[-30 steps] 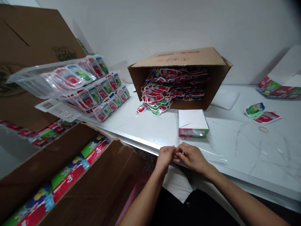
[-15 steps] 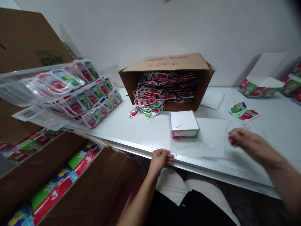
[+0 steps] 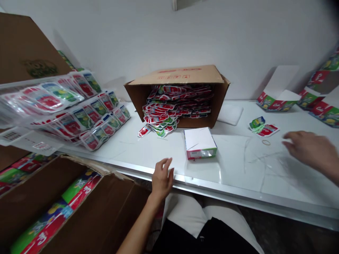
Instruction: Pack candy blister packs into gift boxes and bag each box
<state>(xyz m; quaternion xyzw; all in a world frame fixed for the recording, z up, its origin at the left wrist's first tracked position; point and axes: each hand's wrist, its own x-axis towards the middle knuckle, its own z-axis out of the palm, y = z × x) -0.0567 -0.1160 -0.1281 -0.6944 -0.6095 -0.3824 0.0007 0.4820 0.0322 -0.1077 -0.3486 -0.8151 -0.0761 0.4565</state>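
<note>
At the table's front edge, my left hand point(image 3: 162, 180) is raised with its fingers apart and nothing in it. Close to it sits a small white-topped carton point(image 3: 200, 139) with red and green sides, seemingly inside a clear plastic wrapper point(image 3: 235, 160) that spreads to its right. My right hand point(image 3: 308, 150), slightly blurred, hovers over the right side of the table, thumb apart from the fingers and no object visible in it. Nearest to it are a rubber band point(image 3: 266, 142) and a few red and green sachets point(image 3: 267, 130), some tied with a pale green band.
A cardboard box point(image 3: 221, 106) on its side spills sachets point(image 3: 161, 118). Hanging strips of sachets point(image 3: 87, 118) fill the left, above an open carton point(image 3: 106, 208) of printed boxes. Open display boxes point(image 3: 278, 102) stand back right against the wall.
My left hand has loosened from curled to spread fingers and risen slightly above the edge. My right hand has moved right, away from the carton. The view has shifted to the right.
</note>
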